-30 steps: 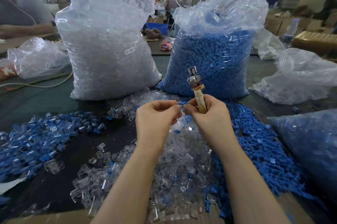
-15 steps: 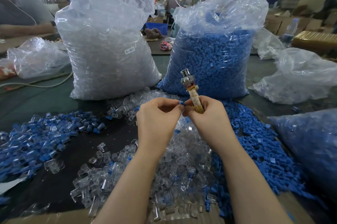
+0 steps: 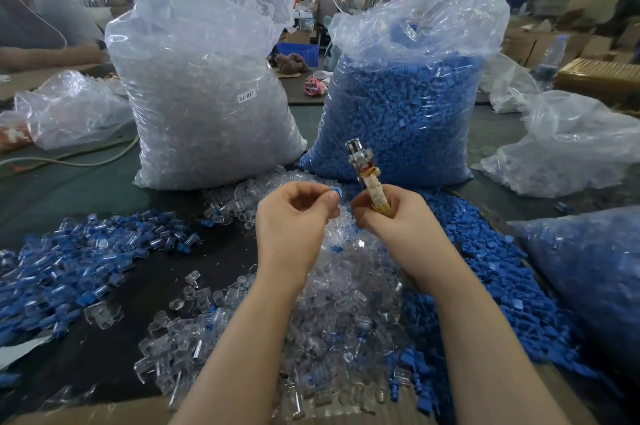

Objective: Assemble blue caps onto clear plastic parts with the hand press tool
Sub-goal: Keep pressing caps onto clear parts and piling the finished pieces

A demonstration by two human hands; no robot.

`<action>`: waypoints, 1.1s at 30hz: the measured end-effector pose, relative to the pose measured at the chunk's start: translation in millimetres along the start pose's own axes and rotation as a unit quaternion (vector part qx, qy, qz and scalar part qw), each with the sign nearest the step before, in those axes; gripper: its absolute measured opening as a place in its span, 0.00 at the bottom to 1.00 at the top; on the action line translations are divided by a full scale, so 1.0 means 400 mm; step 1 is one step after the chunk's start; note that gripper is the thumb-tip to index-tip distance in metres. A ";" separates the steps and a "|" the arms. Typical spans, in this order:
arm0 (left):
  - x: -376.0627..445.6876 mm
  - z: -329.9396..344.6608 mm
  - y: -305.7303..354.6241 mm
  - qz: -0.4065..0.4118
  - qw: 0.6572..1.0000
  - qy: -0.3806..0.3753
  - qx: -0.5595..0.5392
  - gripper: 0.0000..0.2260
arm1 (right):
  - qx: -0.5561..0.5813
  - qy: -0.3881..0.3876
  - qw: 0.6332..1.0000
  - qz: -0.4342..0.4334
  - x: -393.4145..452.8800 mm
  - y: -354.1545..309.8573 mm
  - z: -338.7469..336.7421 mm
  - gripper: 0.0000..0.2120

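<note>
Left hand (image 3: 294,216): fingers curled, pinching a blue cap (image 3: 336,189) at the fingertips. Right hand (image 3: 394,216): gripping the hand press tool (image 3: 367,178) by its wrapped handle, metal head tilted up and away. The cap sits just beside the tool handle, apart from it. Loose clear plastic parts (image 3: 332,303) lie on the table (image 3: 86,196) directly below both hands

I count two hands, left (image 3: 294,220) and right (image 3: 398,220), one hand press tool (image 3: 369,178), one pinched blue cap (image 3: 336,190), and two big upright bags: clear parts (image 3: 207,106), blue caps (image 3: 401,113).
</note>
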State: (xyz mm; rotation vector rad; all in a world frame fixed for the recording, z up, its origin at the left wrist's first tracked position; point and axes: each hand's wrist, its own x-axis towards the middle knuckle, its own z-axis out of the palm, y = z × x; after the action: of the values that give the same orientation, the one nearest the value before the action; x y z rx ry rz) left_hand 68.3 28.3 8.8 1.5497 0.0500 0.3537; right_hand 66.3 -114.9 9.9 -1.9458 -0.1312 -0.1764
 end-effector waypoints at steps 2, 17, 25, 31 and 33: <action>0.004 -0.005 0.004 -0.010 0.999 -0.003 -0.040 0.05 | -0.018 -0.026 0.999 0.008 -0.001 0.003 -0.010 0.04; 0.021 -0.028 0.007 0.012 0.994 -0.017 -0.112 0.06 | -0.107 -0.139 0.984 -0.016 0.001 0.006 -0.012 0.03; 0.018 -0.027 0.013 0.005 0.993 -0.016 -0.113 0.05 | -0.160 -0.114 0.980 -0.029 0.000 0.007 -0.005 0.09; 0.029 -0.043 0.007 -0.077 0.990 -0.024 -0.118 0.02 | -0.196 -0.116 0.973 -0.032 0.003 0.003 -0.005 0.04; 0.045 -0.064 0.008 -0.133 0.977 0.017 -0.167 0.02 | -0.205 -0.094 0.974 -0.030 0.005 0.009 -0.007 0.03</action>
State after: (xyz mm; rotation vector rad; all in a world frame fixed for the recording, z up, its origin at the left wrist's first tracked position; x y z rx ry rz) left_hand 78.4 57.4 14.6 1.1847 0.2120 0.1643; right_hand 68.9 -118.8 8.0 -2.3708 -0.2985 -0.0601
